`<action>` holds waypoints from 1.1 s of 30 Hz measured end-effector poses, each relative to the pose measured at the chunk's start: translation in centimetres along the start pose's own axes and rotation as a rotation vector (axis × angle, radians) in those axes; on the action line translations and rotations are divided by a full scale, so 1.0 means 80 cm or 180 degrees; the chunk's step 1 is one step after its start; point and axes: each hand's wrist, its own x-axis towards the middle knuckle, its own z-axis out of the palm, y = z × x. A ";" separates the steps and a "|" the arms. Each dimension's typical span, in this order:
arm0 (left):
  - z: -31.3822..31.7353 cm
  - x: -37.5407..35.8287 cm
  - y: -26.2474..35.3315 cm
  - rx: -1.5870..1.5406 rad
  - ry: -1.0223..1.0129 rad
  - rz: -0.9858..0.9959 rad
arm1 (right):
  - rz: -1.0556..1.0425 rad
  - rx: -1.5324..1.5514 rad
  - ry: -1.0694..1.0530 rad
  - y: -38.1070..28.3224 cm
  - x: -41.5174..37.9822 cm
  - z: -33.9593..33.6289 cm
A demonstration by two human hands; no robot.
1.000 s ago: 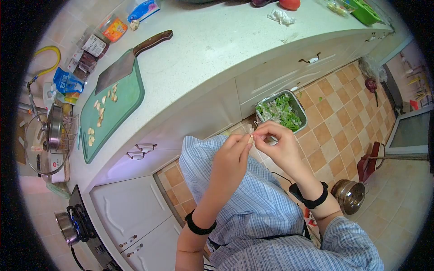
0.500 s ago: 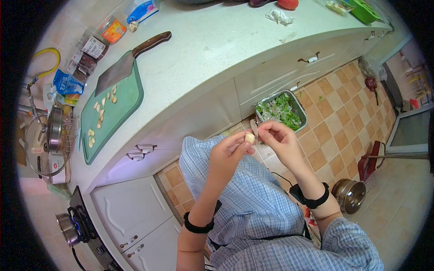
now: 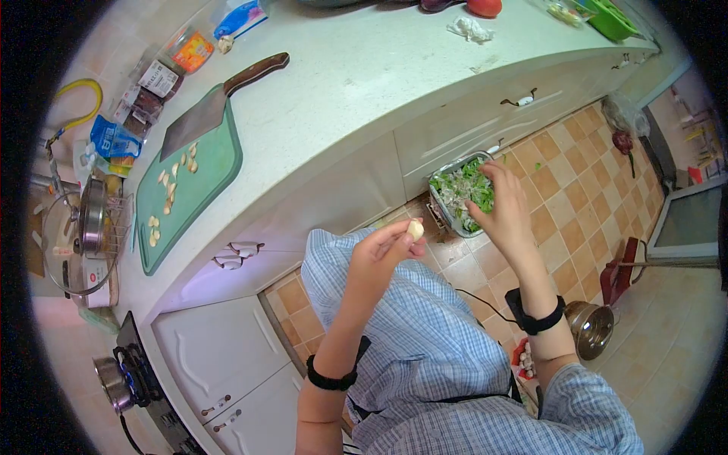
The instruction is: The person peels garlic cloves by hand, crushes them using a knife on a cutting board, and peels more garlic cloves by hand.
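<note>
A peeled, pale garlic clove [image 3: 415,230] is pinched between the thumb and fingers of my left hand [image 3: 384,246], in front of my apron. My right hand [image 3: 502,208] reaches over the bin [image 3: 471,231] on the floor with thumb and fingers apart; nothing shows in it. Green leaf scraps and pale peelings [image 3: 462,189] fill that bin. Several garlic cloves [image 3: 168,193] lie on the green cutting board [image 3: 208,182] on the counter. Across the board's far end rests a cleaver [image 3: 199,121] with a wooden handle.
Jars and packets [image 3: 159,78] line the wall behind the board. A crumpled tissue [image 3: 470,29], a tomato [image 3: 484,7] and a green basket [image 3: 610,20] stand farther along the counter. A pot [image 3: 114,385] sits on the stove at left; a glass-lidded pot [image 3: 590,330] is on the floor.
My right hand has left the garlic clove, moved right and forward over the bin, and opened. The strip of peel it held is gone from its fingers. My left hand keeps the clove.
</note>
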 end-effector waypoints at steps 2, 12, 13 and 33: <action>0.001 0.001 0.001 -0.0305 0.0118 -0.0264 | 0.0412 0.0219 0.0111 0.009 -0.002 0.006; -0.001 0.007 0.003 -0.1096 0.0152 -0.0753 | 0.0371 0.2473 -0.0882 -0.045 -0.007 -0.012; 0.000 0.007 0.002 -0.1059 0.0195 -0.0757 | 0.0308 0.2434 -0.0899 -0.051 -0.009 -0.012; 0.005 0.005 0.004 -0.0577 0.0491 -0.0528 | -0.0057 0.2226 -0.0784 -0.071 -0.012 -0.004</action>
